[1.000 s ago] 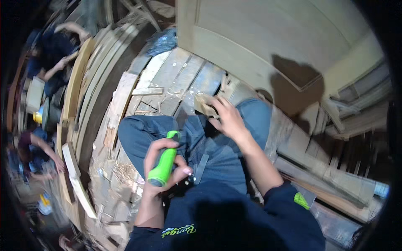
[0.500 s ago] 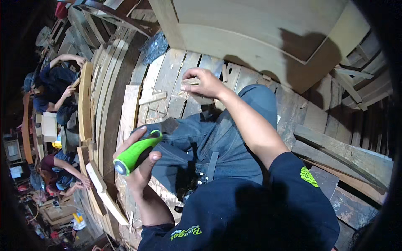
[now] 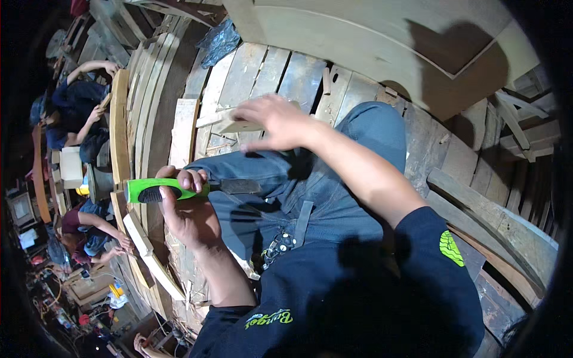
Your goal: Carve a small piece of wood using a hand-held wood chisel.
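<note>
My left hand (image 3: 188, 212) is closed around the green and black handle of a chisel (image 3: 143, 190), held level with its flat metal blade (image 3: 239, 186) pointing right over my bent leg (image 3: 256, 212). My right hand (image 3: 277, 125) hovers ahead of my legs, fingers spread apart, by a small pale wooden piece (image 3: 230, 126) on the plank floor (image 3: 242, 68). Its fingers partly hide that piece; whether they touch it, I cannot tell.
A wooden panel (image 3: 358, 36) stands ahead, beside a crumpled blue plastic bag (image 3: 216, 42). Long boards are stacked (image 3: 156, 101) at my left, with two co-workers (image 3: 80, 119) (image 3: 89, 232) and clutter beyond them. More timber (image 3: 486, 221) lies at my right.
My left hand has turned the chisel level, bringing its blade into clearer view. My right fingers have gone from pinching a wooden piece to spread apart, the piece now mostly under them.
</note>
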The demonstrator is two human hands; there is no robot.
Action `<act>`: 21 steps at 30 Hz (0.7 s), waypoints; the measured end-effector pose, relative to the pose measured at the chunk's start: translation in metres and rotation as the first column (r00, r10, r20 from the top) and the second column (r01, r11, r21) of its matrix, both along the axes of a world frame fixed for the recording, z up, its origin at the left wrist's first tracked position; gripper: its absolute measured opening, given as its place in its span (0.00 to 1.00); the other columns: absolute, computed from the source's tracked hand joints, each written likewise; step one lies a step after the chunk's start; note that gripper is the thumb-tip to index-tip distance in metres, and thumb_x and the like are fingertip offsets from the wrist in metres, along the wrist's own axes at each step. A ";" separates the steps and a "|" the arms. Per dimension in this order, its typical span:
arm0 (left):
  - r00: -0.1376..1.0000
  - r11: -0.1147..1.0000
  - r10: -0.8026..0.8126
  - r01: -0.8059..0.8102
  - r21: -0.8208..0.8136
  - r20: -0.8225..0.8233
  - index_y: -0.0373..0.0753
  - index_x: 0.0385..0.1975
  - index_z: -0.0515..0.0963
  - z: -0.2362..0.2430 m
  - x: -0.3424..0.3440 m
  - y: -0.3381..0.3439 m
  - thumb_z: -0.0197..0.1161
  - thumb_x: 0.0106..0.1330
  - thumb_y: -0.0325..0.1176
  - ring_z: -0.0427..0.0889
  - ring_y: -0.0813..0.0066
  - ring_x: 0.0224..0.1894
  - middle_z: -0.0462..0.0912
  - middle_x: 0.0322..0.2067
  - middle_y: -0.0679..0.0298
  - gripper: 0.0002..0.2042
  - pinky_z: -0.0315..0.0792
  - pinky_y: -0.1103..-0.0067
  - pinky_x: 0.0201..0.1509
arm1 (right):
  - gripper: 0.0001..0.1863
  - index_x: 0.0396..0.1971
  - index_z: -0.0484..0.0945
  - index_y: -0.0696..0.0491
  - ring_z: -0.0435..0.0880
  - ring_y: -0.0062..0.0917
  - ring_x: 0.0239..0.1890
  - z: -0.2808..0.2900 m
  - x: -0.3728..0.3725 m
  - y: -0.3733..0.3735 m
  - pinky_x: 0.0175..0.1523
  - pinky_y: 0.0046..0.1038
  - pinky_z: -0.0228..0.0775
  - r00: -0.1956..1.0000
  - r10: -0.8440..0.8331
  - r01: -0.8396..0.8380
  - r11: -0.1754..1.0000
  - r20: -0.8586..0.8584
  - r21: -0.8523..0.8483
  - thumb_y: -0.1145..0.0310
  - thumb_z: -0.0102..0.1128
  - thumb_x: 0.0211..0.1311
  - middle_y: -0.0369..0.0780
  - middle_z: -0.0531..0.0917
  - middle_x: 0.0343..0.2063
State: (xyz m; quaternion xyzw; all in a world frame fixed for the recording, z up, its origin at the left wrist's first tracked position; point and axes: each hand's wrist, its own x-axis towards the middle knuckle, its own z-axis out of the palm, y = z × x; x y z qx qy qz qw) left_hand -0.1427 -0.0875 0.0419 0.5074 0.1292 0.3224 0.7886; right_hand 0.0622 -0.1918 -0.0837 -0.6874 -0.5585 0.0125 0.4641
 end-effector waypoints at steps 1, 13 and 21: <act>0.999 0.999 -0.037 0.037 -0.014 0.023 0.35 0.57 0.70 -0.001 -0.004 0.000 0.49 0.78 0.44 0.68 0.70 0.38 0.71 0.35 0.64 0.19 0.63 0.68 0.56 | 0.30 0.63 0.71 0.43 0.78 0.40 0.59 -0.013 -0.012 0.006 0.67 0.40 0.63 0.988 -0.003 0.016 0.997 0.156 -0.082 0.50 0.65 0.62 0.46 0.80 0.55; 0.991 0.994 0.107 -0.106 -0.012 0.075 0.34 0.56 0.69 0.007 -0.074 -0.001 0.48 0.76 0.40 0.67 0.71 0.35 0.70 0.32 0.63 0.18 0.61 0.69 0.54 | 0.30 0.60 0.70 0.48 0.72 0.43 0.63 -0.043 -0.033 0.047 0.66 0.47 0.63 0.992 0.049 -0.018 0.966 0.114 -0.257 0.60 0.68 0.56 0.45 0.75 0.55; 0.985 0.986 0.158 -0.161 0.039 0.068 0.35 0.50 0.69 0.021 -0.099 -0.009 0.53 0.72 0.41 0.66 0.72 0.33 0.68 0.30 0.64 0.16 0.61 0.69 0.49 | 0.18 0.48 0.76 0.48 0.81 0.43 0.52 -0.004 -0.053 0.100 0.55 0.45 0.72 0.972 0.227 -0.220 0.795 -0.060 -0.565 0.68 0.63 0.57 0.43 0.82 0.47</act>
